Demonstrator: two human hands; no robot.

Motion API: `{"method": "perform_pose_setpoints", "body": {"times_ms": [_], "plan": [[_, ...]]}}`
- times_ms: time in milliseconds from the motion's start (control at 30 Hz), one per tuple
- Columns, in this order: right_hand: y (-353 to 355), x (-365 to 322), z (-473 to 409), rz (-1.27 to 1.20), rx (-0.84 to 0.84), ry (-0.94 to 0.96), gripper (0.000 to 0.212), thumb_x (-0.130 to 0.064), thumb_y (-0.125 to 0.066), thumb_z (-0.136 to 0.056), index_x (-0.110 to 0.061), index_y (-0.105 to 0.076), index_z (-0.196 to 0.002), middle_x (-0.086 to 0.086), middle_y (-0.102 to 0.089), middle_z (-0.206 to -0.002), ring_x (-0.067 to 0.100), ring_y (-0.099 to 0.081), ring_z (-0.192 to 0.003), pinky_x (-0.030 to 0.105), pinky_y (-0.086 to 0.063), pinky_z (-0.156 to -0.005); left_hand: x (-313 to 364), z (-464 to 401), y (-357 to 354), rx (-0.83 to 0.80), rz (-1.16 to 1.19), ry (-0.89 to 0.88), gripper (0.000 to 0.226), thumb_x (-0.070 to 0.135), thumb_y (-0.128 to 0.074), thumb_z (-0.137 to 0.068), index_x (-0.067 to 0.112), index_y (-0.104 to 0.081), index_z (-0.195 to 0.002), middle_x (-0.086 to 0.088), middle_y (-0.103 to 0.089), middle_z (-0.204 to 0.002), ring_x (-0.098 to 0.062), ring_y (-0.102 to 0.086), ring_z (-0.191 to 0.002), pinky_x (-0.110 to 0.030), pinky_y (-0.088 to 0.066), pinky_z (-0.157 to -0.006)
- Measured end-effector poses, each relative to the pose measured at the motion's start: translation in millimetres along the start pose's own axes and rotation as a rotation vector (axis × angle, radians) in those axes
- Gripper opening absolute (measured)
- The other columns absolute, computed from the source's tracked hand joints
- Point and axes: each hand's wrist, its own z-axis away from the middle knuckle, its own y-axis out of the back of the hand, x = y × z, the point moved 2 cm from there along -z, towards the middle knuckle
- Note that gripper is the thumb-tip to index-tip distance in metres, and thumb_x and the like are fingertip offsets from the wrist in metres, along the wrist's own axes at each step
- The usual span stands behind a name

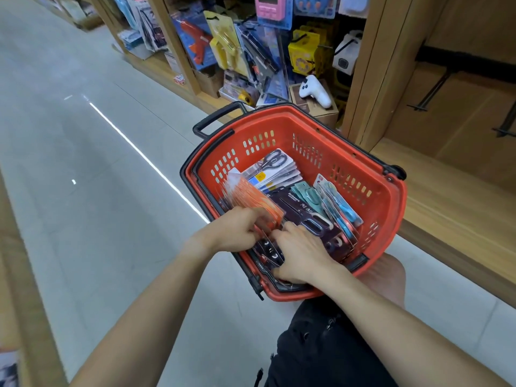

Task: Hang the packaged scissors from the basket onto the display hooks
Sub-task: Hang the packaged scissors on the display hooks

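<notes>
While blur hides orange packs [259, 202], left hand [237, 230], right hand [301, 255] curl onto dark pack [269, 251].

A red plastic basket [385, 202] with black handles sits on the floor, packed with carded scissors standing on edge — orange packs [259, 202] at left, dark purple packs [301, 208] in the middle, teal and blue packs [335, 202] at right.

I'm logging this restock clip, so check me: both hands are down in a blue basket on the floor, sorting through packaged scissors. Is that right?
Not quite: the basket is red, not blue, as the head view shows. The rest holds: the left hand and right hand are both down in it on the floor, sorting through the packaged scissors.
</notes>
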Motion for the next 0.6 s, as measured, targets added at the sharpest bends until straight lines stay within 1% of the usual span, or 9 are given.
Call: {"method": "perform_pose_setpoints", "body": {"times_ms": [67,167,233,300,367,467,533,600], "plan": [[-0.9,2.1,-0.4,-0.013,0.003,-0.005,0.052,-0.039,-0.078,-0.080,-0.016,-0.059,-0.122,0.003,-0.049,-0.122,0.030,-0.049,-0.123,0.044,-0.049,-0.088,-1.7,0.1,3.5,-0.045,-0.028,0.008,0.049,0.006,-0.062,-0.089,0.019,-0.064,-0.136,0.001,-0.073,-0.128,-0.014,-0.071,-0.111,-0.036,-0.061,-0.096],[-0.7,2.1,0.8,-0.001,0.021,-0.008,0.051,-0.043,-0.078,-0.079,-0.018,-0.061,-0.119,0.001,-0.051,-0.119,0.028,-0.051,-0.119,0.041,-0.046,-0.083,-0.1,0.4,8.0,-0.071,-0.222,0.038,0.058,0.029,-0.059,-0.075,0.035,-0.065,-0.132,0.009,-0.072,-0.126,-0.015,-0.067,-0.114,-0.042,-0.059,-0.097],[1.4,-1.5,1.1,0.064,0.045,0.006,0.050,-0.045,-0.079,-0.080,-0.017,-0.060,-0.118,0.003,-0.054,-0.118,0.028,-0.054,-0.118,0.040,-0.046,-0.083,7.1,-1.8,7.3,-0.105,-0.309,0.059,0.062,0.029,-0.057,-0.072,0.039,-0.063,-0.133,0.009,-0.071,-0.126,-0.018,-0.066,-0.115,-0.042,-0.058,-0.097],[1.4,-5.8,0.8,0.117,0.063,0.020,0.050,-0.042,-0.079,-0.082,-0.016,-0.060,-0.120,0.005,-0.056,-0.120,0.029,-0.054,-0.120,0.040,-0.048,-0.085,14.9,-6.6,2.7,-0.145,-0.382,0.061,0.057,0.022,-0.059,-0.075,0.035,-0.064,-0.130,0.006,-0.072,-0.121,-0.022,-0.067,-0.112,-0.043,-0.059,-0.092],[-0.7,-7.8,1.9,0.103,0.071,0.019,0.045,-0.038,-0.079,-0.083,-0.015,-0.062,-0.118,0.005,-0.057,-0.121,0.030,-0.054,-0.122,0.040,-0.049,-0.086,18.4,-11.0,-0.4,-0.169,-0.459,0.045,0.048,0.020,-0.063,-0.080,0.033,-0.066,-0.126,0.004,-0.072,-0.115,-0.025,-0.068,-0.107,-0.043,-0.060,-0.087],[-1.4,-1.6,6.1,0.009,0.099,-0.010,0.039,-0.039,-0.081,-0.082,-0.017,-0.066,-0.110,0.002,-0.058,-0.115,0.028,-0.055,-0.117,0.038,-0.049,-0.082,15.9,-13.4,1.0,-0.161,-0.495,-0.004,0.037,0.032,-0.067,-0.091,0.036,-0.065,-0.128,0.006,-0.071,-0.120,-0.022,-0.066,-0.109,-0.043,-0.058,-0.090],[0.6,5.8,12.9,-0.078,0.137,-0.042,0.043,-0.040,-0.083,-0.082,-0.021,-0.067,-0.117,-0.001,-0.057,-0.117,0.025,-0.058,-0.114,0.035,-0.048,-0.083,12.5,-12.5,1.2,-0.160,-0.475,-0.049,0.034,0.040,-0.066,-0.096,0.038,-0.064,-0.130,0.009,-0.069,-0.126,-0.018,-0.064,-0.112,-0.042,-0.056,-0.093],[2.9,11.4,21.9,-0.159,0.167,-0.067,0.045,-0.037,-0.084,-0.082,-0.026,-0.066,-0.122,-0.004,-0.055,-0.122,0.020,-0.059,-0.113,0.031,-0.046,-0.086,8.8,-11.6,0.4,-0.156,-0.432,-0.090,0.032,0.041,-0.065,-0.099,0.037,-0.063,-0.130,0.010,-0.068,-0.129,-0.016,-0.063,-0.115,-0.041,-0.056,-0.095]]}}
